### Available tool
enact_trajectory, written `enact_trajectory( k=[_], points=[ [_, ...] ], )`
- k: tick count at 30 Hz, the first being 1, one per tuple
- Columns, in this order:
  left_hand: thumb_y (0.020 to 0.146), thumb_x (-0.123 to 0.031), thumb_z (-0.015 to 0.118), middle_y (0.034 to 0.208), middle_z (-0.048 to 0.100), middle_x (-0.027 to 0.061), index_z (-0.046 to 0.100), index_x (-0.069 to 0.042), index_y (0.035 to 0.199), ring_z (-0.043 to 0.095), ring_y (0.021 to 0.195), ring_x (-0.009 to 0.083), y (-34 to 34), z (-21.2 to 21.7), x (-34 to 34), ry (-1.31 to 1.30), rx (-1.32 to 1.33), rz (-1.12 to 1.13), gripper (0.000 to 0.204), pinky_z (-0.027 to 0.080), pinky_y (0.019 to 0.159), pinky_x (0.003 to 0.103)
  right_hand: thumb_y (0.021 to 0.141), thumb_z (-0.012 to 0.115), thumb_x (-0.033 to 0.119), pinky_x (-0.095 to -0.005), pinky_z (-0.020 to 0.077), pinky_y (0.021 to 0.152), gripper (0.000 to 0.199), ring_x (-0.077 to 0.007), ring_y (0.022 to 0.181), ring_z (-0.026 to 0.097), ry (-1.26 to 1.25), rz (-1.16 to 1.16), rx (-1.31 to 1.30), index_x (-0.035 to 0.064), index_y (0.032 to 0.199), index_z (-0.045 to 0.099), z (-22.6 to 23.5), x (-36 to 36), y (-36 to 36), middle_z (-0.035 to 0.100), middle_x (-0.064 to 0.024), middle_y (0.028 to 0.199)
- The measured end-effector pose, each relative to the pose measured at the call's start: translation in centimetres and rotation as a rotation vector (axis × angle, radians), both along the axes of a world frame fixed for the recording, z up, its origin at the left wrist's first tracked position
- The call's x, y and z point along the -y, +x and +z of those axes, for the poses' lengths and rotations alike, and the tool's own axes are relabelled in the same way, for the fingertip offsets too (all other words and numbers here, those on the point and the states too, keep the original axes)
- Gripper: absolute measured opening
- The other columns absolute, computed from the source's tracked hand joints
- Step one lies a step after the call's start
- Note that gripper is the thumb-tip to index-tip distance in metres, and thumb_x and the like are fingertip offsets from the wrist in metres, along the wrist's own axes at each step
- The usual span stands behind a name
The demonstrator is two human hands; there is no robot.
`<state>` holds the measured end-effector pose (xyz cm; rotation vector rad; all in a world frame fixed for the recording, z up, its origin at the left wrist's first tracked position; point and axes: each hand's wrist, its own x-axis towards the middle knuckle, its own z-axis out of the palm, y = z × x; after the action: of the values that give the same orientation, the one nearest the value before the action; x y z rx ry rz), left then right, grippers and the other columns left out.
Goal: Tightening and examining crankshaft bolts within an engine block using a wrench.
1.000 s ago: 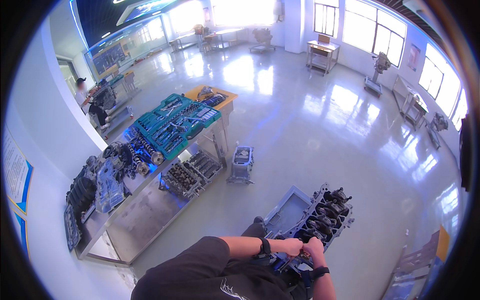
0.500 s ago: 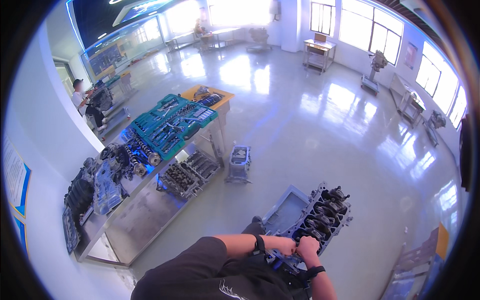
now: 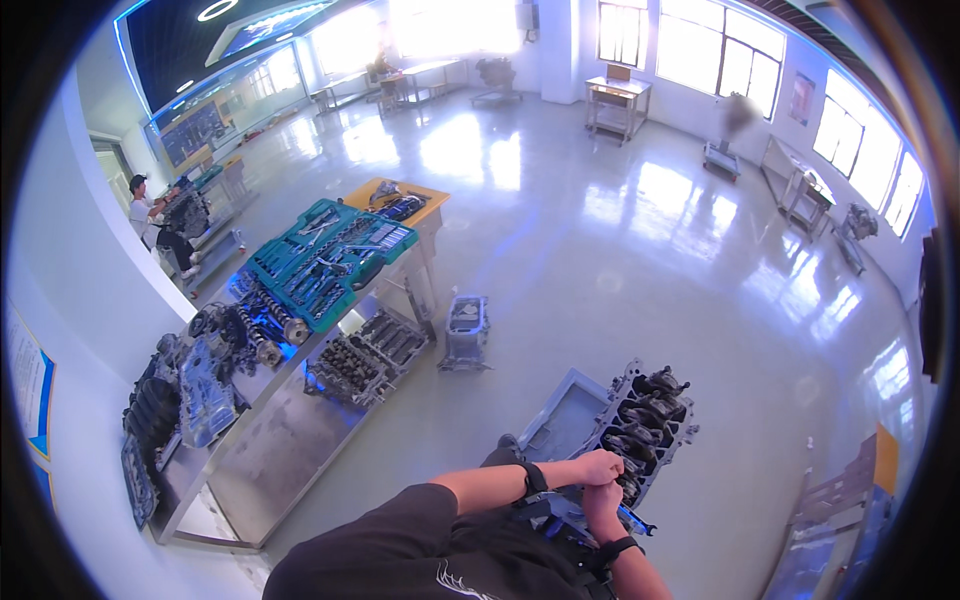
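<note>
An engine block (image 3: 632, 375) lies in front of me with its dark crankshaft (image 3: 640, 425) exposed. My left hand (image 3: 599, 467) is closed over the near end of the crankshaft, and what it grips is hidden. Just below and touching it, my right hand (image 3: 602, 501) is also closed, its fingers curled out of sight. A slim bar with a forked end (image 3: 637, 521), lit blue, sticks out to the right beside the right hand. I cannot tell whether that hand holds it.
A grey metal tray (image 3: 565, 415) adjoins the block's left side. Left stands a metal bench (image 3: 290, 455) with an open teal tool case (image 3: 330, 262) and engine parts. Another metal part (image 3: 466, 330) stands on the floor. A person (image 3: 150, 215) works at the far left.
Both hands have moved slightly; the left has risen above the right, where they were side by side. The forked bar now shows beside the right hand. The view has shifted a little.
</note>
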<state>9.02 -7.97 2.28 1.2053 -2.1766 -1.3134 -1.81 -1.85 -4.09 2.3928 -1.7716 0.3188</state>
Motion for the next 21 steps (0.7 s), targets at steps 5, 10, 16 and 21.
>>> enact_trajectory(
  k=[5, 10, 16, 21],
  points=[
    [0.074, -0.018, 0.058, 0.090, 0.069, 0.0198, 0.072, -0.002, 0.087, 0.066, 0.085, 0.0357, -1.6, -1.3, 0.7, 0.027, 0.098, -0.051, 0.025, 0.052, 0.077, 0.043, 0.080, 0.057, 0.020, -0.0329, 0.0489, 0.059, 0.013, -0.0187, 0.077, 0.065, -0.025, 0.032, -0.126, 0.0122, 0.088, 0.065, -3.4, 0.0, 0.7, 0.065, -0.0067, 0.088],
    [0.072, -0.019, 0.060, 0.090, 0.069, 0.0193, 0.071, -0.002, 0.087, 0.066, 0.085, 0.0349, -5.0, 3.6, 0.4, 0.101, 0.322, -0.372, 0.026, 0.051, 0.075, 0.043, 0.089, 0.051, 0.019, -0.0325, 0.0458, 0.078, 0.020, -0.0181, 0.096, 0.060, 0.381, -0.333, -0.314, 0.0091, 0.102, 0.063, -10.8, 2.3, -0.4, 0.062, -0.0057, 0.098],
    [0.070, -0.020, 0.063, 0.089, 0.069, 0.0186, 0.071, -0.001, 0.087, 0.066, 0.085, 0.0340, -5.0, 6.8, -0.8, 0.098, 0.480, -0.504, 0.027, 0.051, 0.073, 0.044, 0.090, 0.051, 0.025, -0.0387, 0.0463, 0.082, 0.031, -0.0243, 0.102, 0.060, 0.185, 0.175, -0.188, 0.0076, 0.111, 0.064, -6.2, -1.3, -0.5, 0.063, -0.0086, 0.108],
    [0.065, -0.019, 0.065, 0.083, 0.069, 0.0184, 0.071, 0.001, 0.084, 0.067, 0.079, 0.0331, -4.7, 5.2, -1.2, 0.030, 0.456, -0.444, 0.028, 0.052, 0.067, 0.043, 0.087, 0.052, 0.015, -0.0338, 0.0371, 0.098, 0.038, -0.0225, 0.115, 0.047, 0.650, 0.078, -0.182, 0.0041, 0.124, 0.049, -0.3, -1.9, 0.1, 0.052, -0.0122, 0.120]
  ],
)
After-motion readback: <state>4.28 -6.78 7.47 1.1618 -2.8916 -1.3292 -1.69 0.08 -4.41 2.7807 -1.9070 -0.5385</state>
